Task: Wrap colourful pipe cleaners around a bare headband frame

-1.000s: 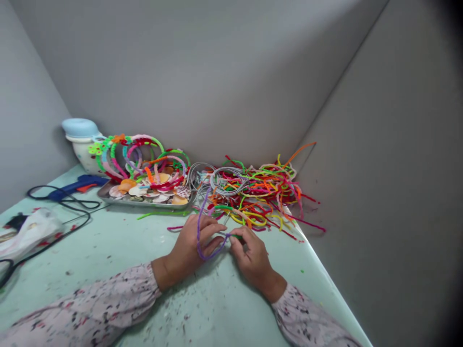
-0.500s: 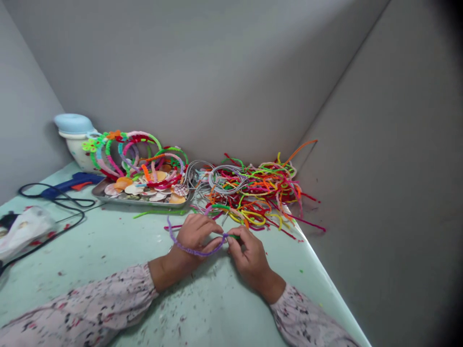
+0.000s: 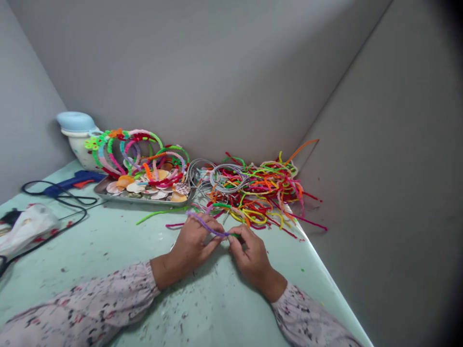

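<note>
A purple pipe cleaner [image 3: 207, 226] runs across the back of my left hand [image 3: 197, 243] to the fingertips of both hands. My left hand is closed, its thumb and fingers pinched near the joint of purple and green. My right hand [image 3: 249, 255] pinches a short green pipe cleaner [image 3: 235, 235] where it meets the purple one. Both hands are just above the table [image 3: 202, 308]. What lies inside the curled fingers is hidden.
Behind my hands lies a heap of coloured pipe cleaners [image 3: 267, 183] with coiled grey wire [image 3: 227, 179]. A metal tray [image 3: 144, 200] holds shells and fuzzy rings [image 3: 157, 140]. To the left are a blue glue gun [image 3: 72, 182], its black cord [image 3: 77, 219], a white plastic bag [image 3: 32, 224] and a lidded container [image 3: 81, 144].
The purple pipe cleaner hung in a loop below my left hand; now it lies straighter, over the back of that hand. My right hand keeps its pinch on the green one.
</note>
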Tool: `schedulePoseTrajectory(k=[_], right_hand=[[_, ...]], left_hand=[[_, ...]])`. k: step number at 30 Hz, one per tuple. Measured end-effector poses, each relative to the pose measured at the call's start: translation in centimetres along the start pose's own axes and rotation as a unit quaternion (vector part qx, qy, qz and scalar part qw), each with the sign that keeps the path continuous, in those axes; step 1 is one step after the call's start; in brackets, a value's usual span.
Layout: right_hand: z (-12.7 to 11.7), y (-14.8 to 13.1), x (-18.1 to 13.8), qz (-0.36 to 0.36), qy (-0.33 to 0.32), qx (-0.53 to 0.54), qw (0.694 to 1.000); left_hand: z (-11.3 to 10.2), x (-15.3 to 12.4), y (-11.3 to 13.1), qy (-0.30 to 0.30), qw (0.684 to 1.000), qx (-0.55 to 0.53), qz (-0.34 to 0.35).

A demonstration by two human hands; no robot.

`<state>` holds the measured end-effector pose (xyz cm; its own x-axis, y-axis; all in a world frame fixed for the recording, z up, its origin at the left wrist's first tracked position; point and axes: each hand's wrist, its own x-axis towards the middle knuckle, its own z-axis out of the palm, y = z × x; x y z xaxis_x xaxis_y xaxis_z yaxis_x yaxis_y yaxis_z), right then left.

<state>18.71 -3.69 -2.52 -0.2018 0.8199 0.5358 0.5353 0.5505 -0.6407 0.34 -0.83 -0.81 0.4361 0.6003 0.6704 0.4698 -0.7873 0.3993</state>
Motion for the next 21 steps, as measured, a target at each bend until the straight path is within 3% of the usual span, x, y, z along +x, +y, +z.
schedulePoseTrajectory(k=[8, 21], right_hand=[[0.05, 0.16, -0.05, -0.009, -0.007, -0.001, 1.0], [0.01, 0.27, 0.07, -0.027, -0.017, -0.017, 0.999]], left_hand=[[0.2, -0.4, -0.07, 0.002, 1.0, -0.01, -0.023], [0.03, -0.08, 0.49, -0.067, 0.982, -0.11, -0.139]])
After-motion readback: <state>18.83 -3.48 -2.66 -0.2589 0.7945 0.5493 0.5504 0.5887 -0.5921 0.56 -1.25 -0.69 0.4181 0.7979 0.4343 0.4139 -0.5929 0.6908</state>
